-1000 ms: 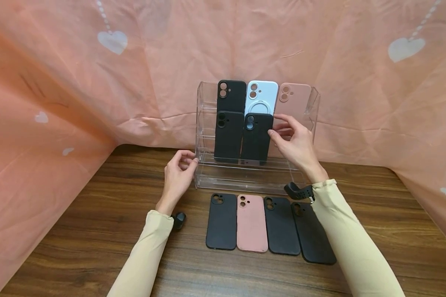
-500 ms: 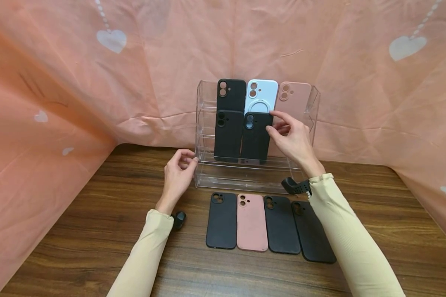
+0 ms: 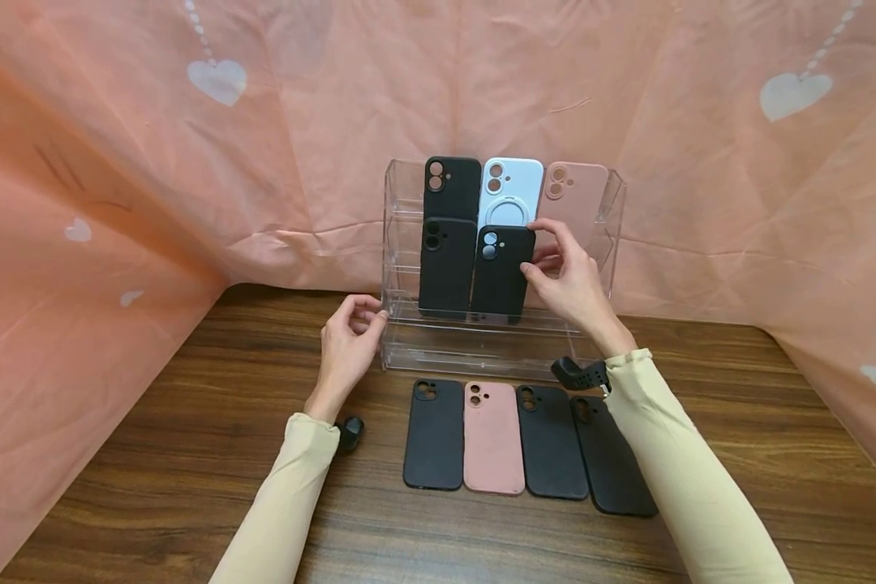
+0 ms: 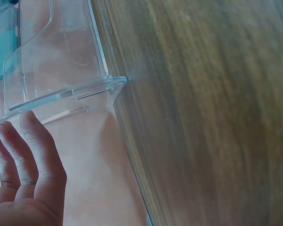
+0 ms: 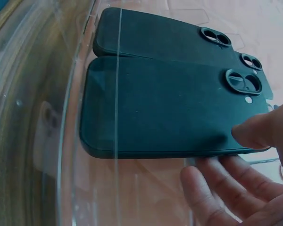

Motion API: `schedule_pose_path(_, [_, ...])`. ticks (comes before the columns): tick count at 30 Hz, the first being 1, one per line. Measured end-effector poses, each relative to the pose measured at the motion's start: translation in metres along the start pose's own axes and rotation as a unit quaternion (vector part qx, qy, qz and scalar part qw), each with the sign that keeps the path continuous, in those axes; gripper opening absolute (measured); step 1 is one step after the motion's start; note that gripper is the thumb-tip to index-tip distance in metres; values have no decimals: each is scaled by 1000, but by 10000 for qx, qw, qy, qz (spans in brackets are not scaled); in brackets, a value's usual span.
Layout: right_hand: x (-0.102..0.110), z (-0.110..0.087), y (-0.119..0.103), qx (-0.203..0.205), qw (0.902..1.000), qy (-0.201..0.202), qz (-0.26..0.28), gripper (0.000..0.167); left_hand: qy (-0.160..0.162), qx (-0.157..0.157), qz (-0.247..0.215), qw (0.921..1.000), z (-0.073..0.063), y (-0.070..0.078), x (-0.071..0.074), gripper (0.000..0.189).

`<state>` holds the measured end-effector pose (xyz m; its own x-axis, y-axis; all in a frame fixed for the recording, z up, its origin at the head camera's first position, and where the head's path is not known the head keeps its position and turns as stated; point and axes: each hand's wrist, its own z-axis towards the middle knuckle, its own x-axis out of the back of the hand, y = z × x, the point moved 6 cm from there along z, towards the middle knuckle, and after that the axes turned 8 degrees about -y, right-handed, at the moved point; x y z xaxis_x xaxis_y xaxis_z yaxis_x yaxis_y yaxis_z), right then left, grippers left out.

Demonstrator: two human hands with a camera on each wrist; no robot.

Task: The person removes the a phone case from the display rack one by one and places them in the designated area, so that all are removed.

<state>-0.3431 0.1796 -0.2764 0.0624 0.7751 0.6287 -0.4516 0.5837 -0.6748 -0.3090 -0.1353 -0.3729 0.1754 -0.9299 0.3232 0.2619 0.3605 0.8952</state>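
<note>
My right hand (image 3: 573, 280) pinches the upper right edge of a black phone case (image 3: 500, 284), with the thumb on its front and fingers behind. The case stands in the front of a clear acrylic display stand (image 3: 482, 357), beside another black phone case (image 3: 445, 268). My left hand (image 3: 350, 341) holds the stand's left edge between thumb and fingers; in the left wrist view its fingertips (image 4: 30, 117) meet the clear side panel. Behind the gripped case stands a white phone case (image 3: 514, 182) with a ring, partly covered. The right wrist view shows the gripped case (image 5: 170, 108) tilted back.
On the tier behind are a black case (image 3: 453, 182) and a pink case (image 3: 580, 186). Flat on the wooden table (image 3: 190, 454) lie several cases in a row, including a pink case (image 3: 492, 438). Pink cloth (image 3: 321, 122) hangs behind the stand.
The black case at my right hand has shifted slightly down, and its top leans a little forward. My right fingers have moved onto its upper right corner. My left hand stays at the stand's edge.
</note>
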Motion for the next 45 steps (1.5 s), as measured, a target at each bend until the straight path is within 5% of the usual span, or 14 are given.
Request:
schedule_pose_path(15, [-8, -2, 9, 361, 9881, 144, 1490, 63, 20, 17, 73, 10000, -1, 1, 1, 16])
schedule_pose_path(35, [5, -6, 13, 476, 9773, 717, 1937, 62, 8, -36, 45, 10000, 0, 2, -1, 15])
schedule_pose_path(39, [10, -7, 13, 561, 9675, 888, 2301, 63, 8, -17, 68, 10000, 0, 1, 0, 16])
schedule_pose_path(45, [15, -9, 13, 514, 9381, 778, 3334, 66, 54, -34, 119, 9999, 0, 0, 1, 15])
